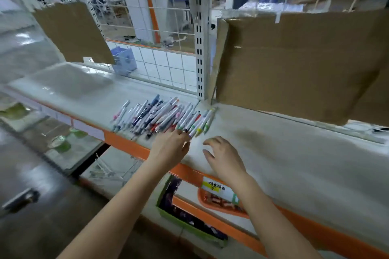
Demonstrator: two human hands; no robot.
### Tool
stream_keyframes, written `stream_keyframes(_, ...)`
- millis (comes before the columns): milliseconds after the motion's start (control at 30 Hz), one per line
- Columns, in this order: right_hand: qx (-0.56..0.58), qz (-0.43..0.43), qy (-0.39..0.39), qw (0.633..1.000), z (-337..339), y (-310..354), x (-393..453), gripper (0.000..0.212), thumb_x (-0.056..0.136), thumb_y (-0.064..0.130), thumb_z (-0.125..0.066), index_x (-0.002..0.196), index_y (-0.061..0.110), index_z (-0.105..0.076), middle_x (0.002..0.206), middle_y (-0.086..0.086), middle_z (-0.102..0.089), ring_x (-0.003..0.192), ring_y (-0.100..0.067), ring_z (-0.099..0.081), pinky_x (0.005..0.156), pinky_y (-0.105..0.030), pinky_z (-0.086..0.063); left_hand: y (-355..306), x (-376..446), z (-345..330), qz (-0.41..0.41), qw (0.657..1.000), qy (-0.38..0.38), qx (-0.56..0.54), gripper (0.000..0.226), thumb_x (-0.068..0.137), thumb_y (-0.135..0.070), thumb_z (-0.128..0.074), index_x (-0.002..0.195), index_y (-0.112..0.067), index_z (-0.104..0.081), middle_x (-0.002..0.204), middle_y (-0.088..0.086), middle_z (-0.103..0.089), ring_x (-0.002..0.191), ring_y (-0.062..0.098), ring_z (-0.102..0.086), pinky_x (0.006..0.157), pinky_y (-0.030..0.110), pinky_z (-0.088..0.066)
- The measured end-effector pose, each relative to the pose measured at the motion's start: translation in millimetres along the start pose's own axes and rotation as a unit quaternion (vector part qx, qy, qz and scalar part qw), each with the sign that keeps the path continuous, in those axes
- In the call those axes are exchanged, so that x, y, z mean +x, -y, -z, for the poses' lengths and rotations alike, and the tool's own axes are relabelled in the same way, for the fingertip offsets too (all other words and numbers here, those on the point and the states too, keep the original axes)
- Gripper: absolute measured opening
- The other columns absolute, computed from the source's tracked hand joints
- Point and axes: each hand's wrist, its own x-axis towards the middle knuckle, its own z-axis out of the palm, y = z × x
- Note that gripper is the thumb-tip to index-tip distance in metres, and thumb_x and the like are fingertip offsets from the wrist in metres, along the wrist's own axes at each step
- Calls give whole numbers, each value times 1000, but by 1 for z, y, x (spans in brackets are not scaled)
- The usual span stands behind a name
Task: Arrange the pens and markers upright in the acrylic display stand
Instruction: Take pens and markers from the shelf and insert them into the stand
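On the shelf [263,139], left hand [171,146] fingertips touch the pens [162,116]; right hand [223,156], just beside, loosely curled, empty. Light, rigid, rollable: pinch mid-barrel.

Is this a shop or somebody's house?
Probably a shop or stockroom. White metal shelving with orange edges, a loose pile of pens and markers, and a price-style label on the shelf front suggest goods for sale.
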Motion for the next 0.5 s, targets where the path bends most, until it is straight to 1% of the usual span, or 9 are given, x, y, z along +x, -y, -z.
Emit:
stream_keyframes(100, 2, -2, 0, 1000, -8, 12, 26, 30, 98, 25, -45, 124, 14, -54, 126, -4, -52, 114, -20, -50, 90, -28, -41, 24, 10, 2, 19, 1000, -14, -5, 22, 94, -24, -47, 105, -17, -65, 106, 2, -65, 100, 22, -58, 66, 31, -47)
stream_keyframes(167, 1, 5, -5, 1000, -14, 17, 45, 27, 97, 25, -45, 119, 12, -55, 120, -4, -54, 107, -21, -52, 82, -28, -41, 37, 18, 6, 23, 999, -27, -3, 21, 93, -21, -48, 100, -14, -66, 99, 4, -66, 97, 24, -59, 63, 31, -45)
stream_keyframes(233, 9, 1, -10, 1000, -19, 22, 65, 25, 96, 24, -47, 116, 12, -57, 115, -4, -56, 103, -22, -54, 76, -28, -39, 48, 28, 10, 29, 999, -32, 8, 21, 94, -21, -46, 96, -12, -66, 95, 4, -65, 94, 24, -59, 60, 28, -40)
stream_keyframes(267, 15, -4, -15, 1000, -21, 24, 76, 24, 96, 24, -48, 114, 12, -59, 113, -4, -56, 102, -23, -54, 76, -28, -40, 54, 33, 11, 38, 999, -29, 11, 23, 95, -23, -45, 98, -13, -65, 98, 3, -65, 97, 23, -58, 61, 27, -39)
stream_keyframes(333, 13, -6, -30, 999, -26, 26, 96, 22, 94, 23, -50, 109, 11, -61, 109, -5, -58, 100, -23, -56, 75, -28, -39, 63, 45, 13, 63, 998, -15, 4, 27, 97, -30, -42, 109, -19, -63, 110, 0, -63, 106, 20, -54, 68, 28, -43)
stream_keyframes(367, 7, -3, -37, 999, -27, 27, 105, 21, 94, 23, -50, 108, 11, -61, 107, -6, -59, 98, -23, -56, 73, -27, -37, 68, 50, 14, 75, 997, -10, 1, 28, 97, -31, -40, 113, -22, -62, 115, -2, -61, 110, 19, -53, 71, 29, -45)
stream_keyframes(433, 6, -1, -43, 999, -28, 27, 121, 21, 94, 23, -51, 108, 10, -61, 105, -6, -59, 97, -22, -56, 71, -24, -32, 78, 62, 15, 89, 996, -6, 1, 29, 97, -30, -40, 116, -24, -60, 120, -4, -59, 116, 17, -49, 76, 29, -47)
stream_keyframes(500, 20, -6, -41, 999, -29, 27, 135, 22, 94, 23, -52, 110, 10, -61, 105, -6, -59, 98, -20, -57, 74, -22, -33, 87, 73, 13, 105, 994, -7, -6, 28, 97, -30, -41, 116, -24, -60, 122, -5, -58, 118, 16, -48, 81, 29, -46)
